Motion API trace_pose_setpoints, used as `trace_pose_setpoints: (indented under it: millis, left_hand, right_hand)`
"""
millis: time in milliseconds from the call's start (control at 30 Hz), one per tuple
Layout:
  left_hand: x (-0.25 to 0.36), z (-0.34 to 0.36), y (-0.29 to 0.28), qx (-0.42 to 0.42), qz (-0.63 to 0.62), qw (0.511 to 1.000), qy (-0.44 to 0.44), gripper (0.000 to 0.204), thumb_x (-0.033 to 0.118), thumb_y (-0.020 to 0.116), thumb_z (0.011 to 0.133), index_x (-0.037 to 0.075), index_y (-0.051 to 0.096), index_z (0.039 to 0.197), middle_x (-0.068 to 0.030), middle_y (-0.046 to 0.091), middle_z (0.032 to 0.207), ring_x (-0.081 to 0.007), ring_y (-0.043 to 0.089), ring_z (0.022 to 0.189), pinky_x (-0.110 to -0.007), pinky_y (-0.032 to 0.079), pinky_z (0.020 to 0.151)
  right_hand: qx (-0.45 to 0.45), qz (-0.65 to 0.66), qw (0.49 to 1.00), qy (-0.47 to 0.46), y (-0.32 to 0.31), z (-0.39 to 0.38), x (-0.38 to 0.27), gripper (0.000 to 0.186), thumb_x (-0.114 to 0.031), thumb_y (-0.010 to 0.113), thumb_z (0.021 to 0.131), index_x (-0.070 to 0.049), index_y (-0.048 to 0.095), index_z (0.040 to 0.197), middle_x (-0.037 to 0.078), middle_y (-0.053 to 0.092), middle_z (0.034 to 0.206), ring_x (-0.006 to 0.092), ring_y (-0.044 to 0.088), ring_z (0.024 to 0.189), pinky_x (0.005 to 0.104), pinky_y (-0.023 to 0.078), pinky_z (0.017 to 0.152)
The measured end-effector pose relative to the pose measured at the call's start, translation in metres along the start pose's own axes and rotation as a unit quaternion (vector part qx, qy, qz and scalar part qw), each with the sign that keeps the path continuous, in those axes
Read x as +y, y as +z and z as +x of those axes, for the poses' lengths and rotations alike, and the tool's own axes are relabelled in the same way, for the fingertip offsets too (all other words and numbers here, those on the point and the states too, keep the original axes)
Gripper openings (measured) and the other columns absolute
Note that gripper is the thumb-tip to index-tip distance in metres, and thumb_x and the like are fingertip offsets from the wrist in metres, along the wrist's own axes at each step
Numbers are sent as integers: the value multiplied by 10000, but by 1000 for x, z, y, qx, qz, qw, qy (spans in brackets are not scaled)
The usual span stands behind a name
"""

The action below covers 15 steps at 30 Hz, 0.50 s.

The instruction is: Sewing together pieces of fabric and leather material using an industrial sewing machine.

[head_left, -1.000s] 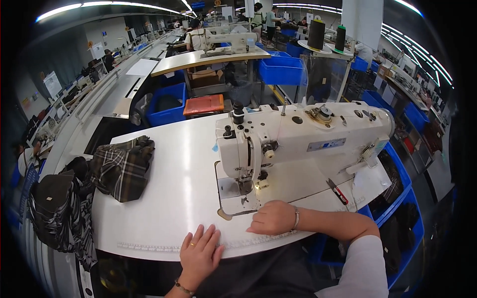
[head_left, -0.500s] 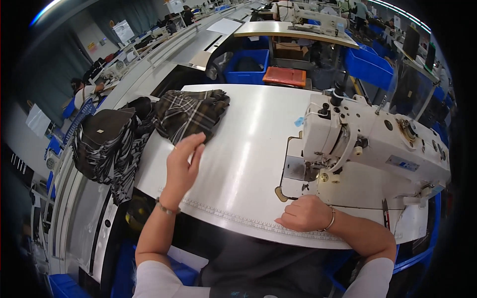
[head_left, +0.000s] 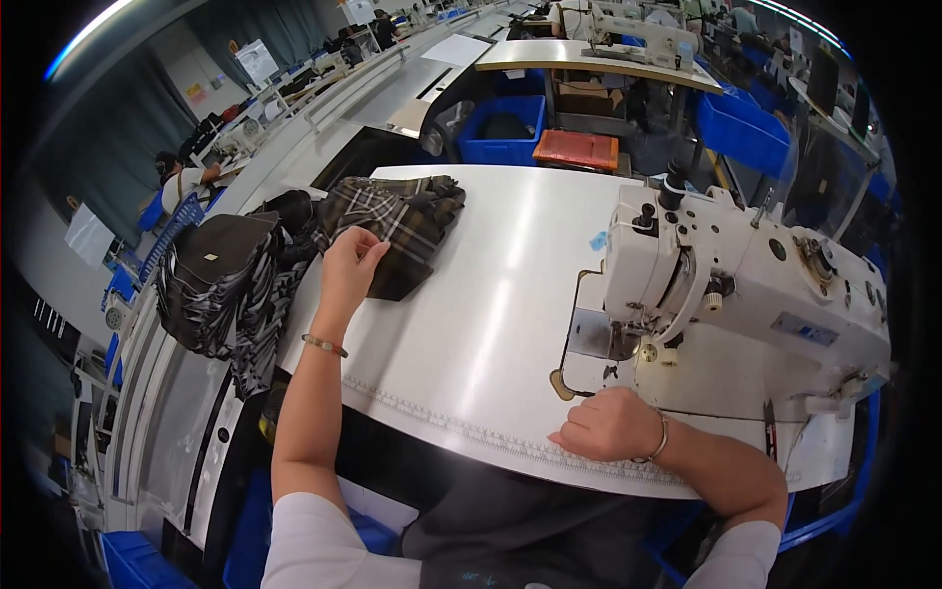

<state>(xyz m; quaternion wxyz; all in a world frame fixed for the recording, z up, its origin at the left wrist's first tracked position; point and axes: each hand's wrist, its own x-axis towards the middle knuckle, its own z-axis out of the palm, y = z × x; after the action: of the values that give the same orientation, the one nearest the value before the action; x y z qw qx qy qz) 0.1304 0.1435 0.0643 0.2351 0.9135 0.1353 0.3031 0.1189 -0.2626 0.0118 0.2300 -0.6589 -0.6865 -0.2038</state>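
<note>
My left hand is at the plaid fabric pile on the white sewing table, fingers pinched on its near part. Beside that pile, dark fabric with a black-and-white pattern hangs over the table's left edge. My right hand rests curled near the table's front edge, over the printed ruler strip; whatever its fingers hold, if anything, is hidden. It lies just below the needle area of the white sewing machine. Thread snips lie to the right of it.
A metal rail channel runs along the left. Behind the table are a blue bin, a red tray and another machine table. More blue bins sit low around me. Co-workers sit at other stations.
The view has swung left. My left hand has moved from the table's front edge up to the plaid fabric and closed on it. My right hand has stayed curled in place.
</note>
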Motion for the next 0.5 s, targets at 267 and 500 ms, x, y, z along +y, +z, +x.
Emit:
trace_pose_setpoints:
  millis: [267, 500]
  left_hand:
    - [-8, -15, -12, -63, -39, 997, 24, 213, 141, 743, 874, 14, 587, 806, -22, 596, 713, -136, 564, 634, -301, 449, 587]
    - [78, -82, -33, -340, -419, 839, -72, 159, 122, 676, 953, 57, 566, 859, 56, 552, 794, -16, 497, 717, -181, 429, 658]
  right_hand:
    - [12, 13, 1000, 15, 2, 2, -1, 370, -220, 755, 809, -137, 461, 600, -1, 437, 556, 165, 501, 463, 305, 398, 418]
    - [-77, 370, 853, 359, -9, 6, -9, 364, -188, 767, 869, -67, 641, 1189, 79, 691, 1048, 170, 686, 904, 280, 553, 730]
